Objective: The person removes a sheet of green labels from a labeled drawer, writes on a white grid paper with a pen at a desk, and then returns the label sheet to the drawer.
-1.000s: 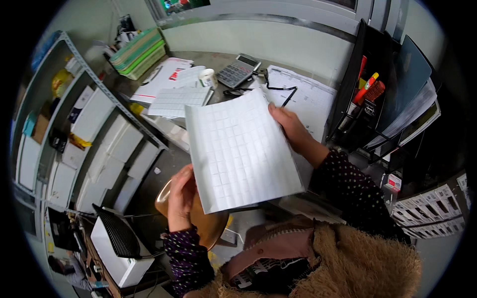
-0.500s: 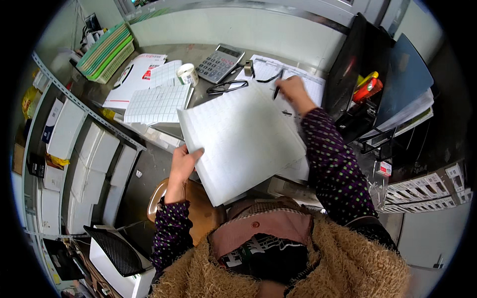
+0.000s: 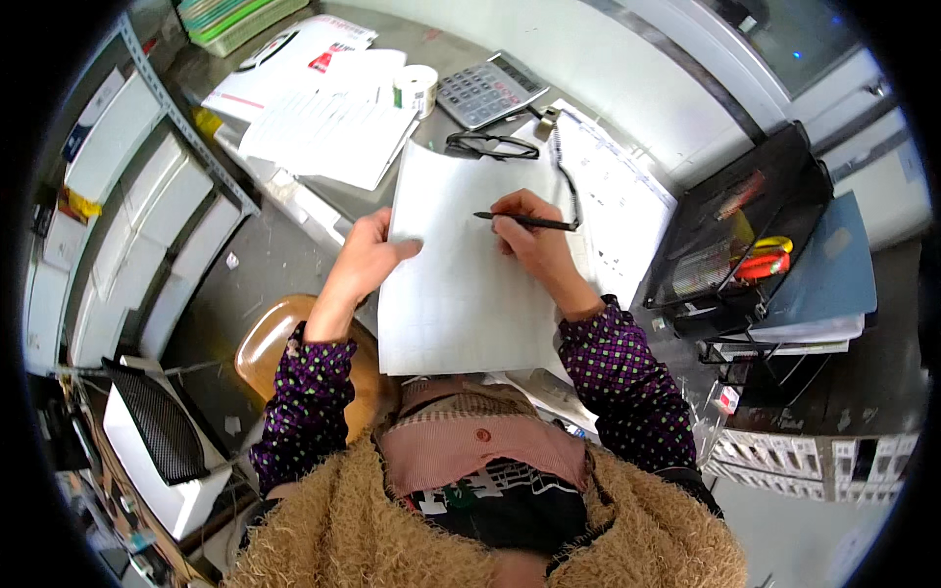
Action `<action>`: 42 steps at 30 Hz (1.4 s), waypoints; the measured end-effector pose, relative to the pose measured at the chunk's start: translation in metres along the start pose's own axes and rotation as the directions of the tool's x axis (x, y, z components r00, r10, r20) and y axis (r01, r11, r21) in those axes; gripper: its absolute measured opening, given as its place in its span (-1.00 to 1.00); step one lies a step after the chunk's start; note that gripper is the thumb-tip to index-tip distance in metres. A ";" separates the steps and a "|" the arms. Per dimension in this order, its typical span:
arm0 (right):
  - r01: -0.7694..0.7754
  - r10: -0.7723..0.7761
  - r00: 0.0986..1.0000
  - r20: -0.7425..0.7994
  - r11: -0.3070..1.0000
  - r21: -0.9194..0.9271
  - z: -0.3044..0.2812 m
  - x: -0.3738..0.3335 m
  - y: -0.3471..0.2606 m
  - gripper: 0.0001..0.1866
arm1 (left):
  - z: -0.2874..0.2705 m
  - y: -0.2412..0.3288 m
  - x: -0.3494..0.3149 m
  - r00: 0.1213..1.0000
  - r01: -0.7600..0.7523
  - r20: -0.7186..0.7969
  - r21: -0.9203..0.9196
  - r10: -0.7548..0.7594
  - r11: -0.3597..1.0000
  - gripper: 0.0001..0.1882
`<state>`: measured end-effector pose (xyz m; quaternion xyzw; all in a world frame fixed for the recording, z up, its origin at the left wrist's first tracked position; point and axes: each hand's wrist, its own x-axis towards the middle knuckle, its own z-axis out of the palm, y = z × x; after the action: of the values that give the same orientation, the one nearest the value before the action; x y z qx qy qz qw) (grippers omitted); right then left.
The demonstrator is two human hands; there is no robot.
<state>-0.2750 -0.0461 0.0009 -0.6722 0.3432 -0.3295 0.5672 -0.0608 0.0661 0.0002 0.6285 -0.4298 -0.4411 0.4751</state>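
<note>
A large stack of thin white paper (image 3: 451,304) lies before me on the desk. My left hand (image 3: 365,260) grips its left edge, thumb on top and the other fingers partly hidden. In my right hand (image 3: 537,245) is a black pen (image 3: 529,221), pinched between thumb and fingers. The pen's tip points left, over the upper part of the paper; whether it touches cannot be told. A dark coiled cord (image 3: 572,186) runs from the pen up to a small brassy holder (image 3: 547,122). Black-framed glasses (image 3: 493,146) rest just beyond the paper.
Behind the glasses sit a grey calculator (image 3: 492,88) and a white roll (image 3: 416,90). Loose sheets (image 3: 328,132) lie to the left, printed sheets (image 3: 622,206) to the right. A black mesh organizer (image 3: 701,235) holds red-handled scissors (image 3: 763,265). A brown stool (image 3: 279,338) stands at lower left.
My right hand has brought the pen from the desk's far side onto the paper. The paper has straightened and now lies flatter, with my left hand still at its left edge. The view has turned.
</note>
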 end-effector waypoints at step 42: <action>0.319 -0.352 0.936 -0.005 0.854 -0.412 -0.002 -0.024 0.016 -0.87 | 0.007 -0.033 0.011 0.966 -0.071 -0.237 0.158 0.108 0.985 -0.72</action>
<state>-0.2914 -0.0286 -0.0161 -0.8107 0.3038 -0.3715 0.3354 -0.0604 0.0599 -0.0348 0.6915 -0.4275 -0.3052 0.4959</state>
